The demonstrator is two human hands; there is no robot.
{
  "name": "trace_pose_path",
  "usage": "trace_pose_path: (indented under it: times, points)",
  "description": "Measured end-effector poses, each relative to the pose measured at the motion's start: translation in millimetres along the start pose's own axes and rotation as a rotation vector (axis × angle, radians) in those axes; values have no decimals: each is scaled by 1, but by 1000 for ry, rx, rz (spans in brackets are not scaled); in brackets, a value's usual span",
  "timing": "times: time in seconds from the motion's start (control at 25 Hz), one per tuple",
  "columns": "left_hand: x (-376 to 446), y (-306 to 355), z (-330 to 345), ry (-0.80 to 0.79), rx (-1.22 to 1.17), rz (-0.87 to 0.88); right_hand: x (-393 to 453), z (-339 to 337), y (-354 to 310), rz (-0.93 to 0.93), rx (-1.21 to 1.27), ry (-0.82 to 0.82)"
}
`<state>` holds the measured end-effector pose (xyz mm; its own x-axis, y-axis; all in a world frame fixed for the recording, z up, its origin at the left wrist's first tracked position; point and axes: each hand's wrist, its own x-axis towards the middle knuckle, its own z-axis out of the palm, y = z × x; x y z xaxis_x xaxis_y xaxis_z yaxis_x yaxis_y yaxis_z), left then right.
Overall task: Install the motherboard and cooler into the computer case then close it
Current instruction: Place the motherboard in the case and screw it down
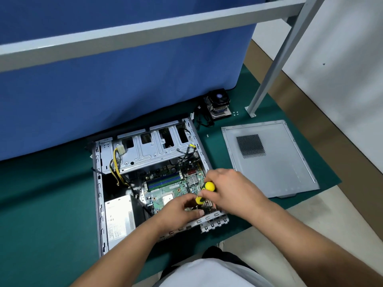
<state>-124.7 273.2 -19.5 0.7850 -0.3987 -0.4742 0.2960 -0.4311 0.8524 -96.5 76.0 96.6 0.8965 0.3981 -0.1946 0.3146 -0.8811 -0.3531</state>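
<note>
Screwdriver [205, 192] upright over motherboard [176, 186]

One open computer case [99, 204], holding one motherboard [165, 189] and one power supply [119, 218]. One cooler [218, 104]. One side panel [269, 158]. One yellow-handled screwdriver [205, 192]. Two hands: left hand [178, 212], right hand [234, 189]. Loose screws near the cooler are too small to count.
</note>
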Motion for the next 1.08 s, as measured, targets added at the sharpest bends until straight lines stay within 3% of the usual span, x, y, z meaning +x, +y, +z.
trace_pose_path:
  times: [0.2,0.36,0.48,0.56,0.72,0.8,1.08]
  points:
    - [20,12,-25,243,232,72,0,-32,35,203,267,57]
    - [35,31,-46,473,806,490,2,-12,49,257,333,-194]
    - [62,58,-58,540,985,698,17,14,52,362,603,-272]
    - [81,65,-75,590,966,612,25,23,61,471,804,-237]
    - [112,41,-128,653,931,131,49,31,109,635,966,-51]
    - [119,25,-140,628,948,-12,70,37,125,680,988,0]
    - [135,-3,-136,723,986,-17,193,107,167,717,793,173]
